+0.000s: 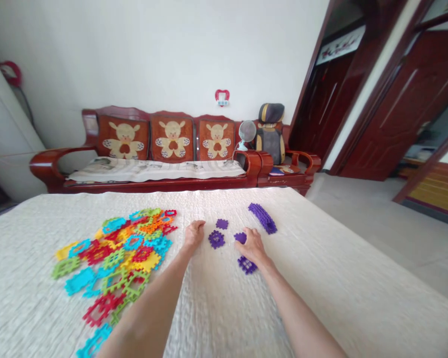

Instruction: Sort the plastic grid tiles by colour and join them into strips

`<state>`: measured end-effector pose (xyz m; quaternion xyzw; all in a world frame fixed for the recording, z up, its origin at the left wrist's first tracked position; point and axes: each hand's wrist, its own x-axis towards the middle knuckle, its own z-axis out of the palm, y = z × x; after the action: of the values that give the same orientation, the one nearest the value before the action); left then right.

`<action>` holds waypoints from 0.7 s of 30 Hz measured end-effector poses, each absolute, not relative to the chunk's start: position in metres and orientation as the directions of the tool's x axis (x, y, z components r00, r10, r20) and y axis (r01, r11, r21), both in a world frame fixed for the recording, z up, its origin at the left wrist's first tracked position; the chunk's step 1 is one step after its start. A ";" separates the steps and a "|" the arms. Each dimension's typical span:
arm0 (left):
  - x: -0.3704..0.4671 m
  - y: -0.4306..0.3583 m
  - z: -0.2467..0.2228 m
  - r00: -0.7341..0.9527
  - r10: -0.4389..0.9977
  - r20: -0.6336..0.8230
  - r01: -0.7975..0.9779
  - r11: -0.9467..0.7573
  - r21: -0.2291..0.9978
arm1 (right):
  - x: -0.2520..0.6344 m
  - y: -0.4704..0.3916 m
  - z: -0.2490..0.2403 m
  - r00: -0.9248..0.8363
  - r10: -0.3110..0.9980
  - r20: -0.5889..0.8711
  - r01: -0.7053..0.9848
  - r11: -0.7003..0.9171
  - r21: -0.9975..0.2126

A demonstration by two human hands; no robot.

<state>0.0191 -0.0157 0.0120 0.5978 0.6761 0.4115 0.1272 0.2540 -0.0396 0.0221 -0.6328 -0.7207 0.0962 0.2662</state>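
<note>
Sprawling across the left of the white cloth, a mixed-colour heap of toothed pieces lies near the left forearm, which might drag some along if it swung outward. The left hand is curled, fingers together; I can't tell whether anything's inside. Then come a purple square and a purple rosette, and a purple plate between the right hand's thumb and fingers, grip unclear from here. A lowered wrist could nudge the lattice piece; a stray knuckle might scatter the purple row.
</note>
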 end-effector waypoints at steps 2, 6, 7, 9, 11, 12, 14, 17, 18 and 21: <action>0.026 -0.029 0.014 -0.241 0.916 0.319 0.737 -0.041 0.674 | 0.255 -0.039 0.022 -0.062 0.961 0.271 0.850 0.193 -0.490; 0.035 -0.062 0.007 -0.190 0.921 0.340 0.795 -0.059 0.604 | 0.261 -0.042 0.020 -0.053 0.949 0.310 0.785 0.232 -0.575; 0.036 -0.068 0.005 -0.173 0.921 0.349 0.811 -0.069 0.582 | 0.262 -0.043 0.019 -0.043 0.944 0.327 0.755 0.245 -0.608; 0.036 -0.076 0.000 -0.139 0.910 0.392 0.866 -0.080 0.493 | 0.266 -0.046 0.016 -0.002 0.923 0.385 0.685 0.282 -0.672; 0.036 -0.078 -0.002 -0.111 0.904 0.414 0.891 -0.094 0.443 | 0.273 -0.045 0.014 0.081 0.879 0.470 0.627 0.322 -0.710; 0.035 -0.077 -0.004 -0.101 0.901 0.421 0.897 -0.101 0.430 | 0.278 -0.044 0.014 0.134 0.849 0.511 0.612 0.335 -0.716; 0.033 -0.074 -0.006 -0.091 0.893 0.441 0.903 -0.113 0.414 | 0.295 -0.037 0.013 0.253 0.783 0.568 0.615 0.323 -0.719; 0.031 -0.070 -0.011 -0.089 0.874 0.478 0.907 -0.127 0.401 | 0.326 -0.020 0.010 0.391 0.722 0.571 0.652 0.221 -0.726; 0.030 -0.069 -0.013 -0.087 0.869 0.487 0.908 -0.132 0.397 | 0.335 -0.014 0.008 0.408 0.723 0.557 0.661 0.187 -0.727; 0.029 -0.068 -0.017 -0.079 0.861 0.502 0.910 -0.144 0.389 | 0.354 -0.003 -0.001 0.414 0.731 0.542 0.683 0.144 -0.716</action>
<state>0.0291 -0.0682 -0.0174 0.6778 0.6533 0.3354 -0.0366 0.3543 -0.0030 -0.0009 -0.6537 -0.5410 0.0227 0.5287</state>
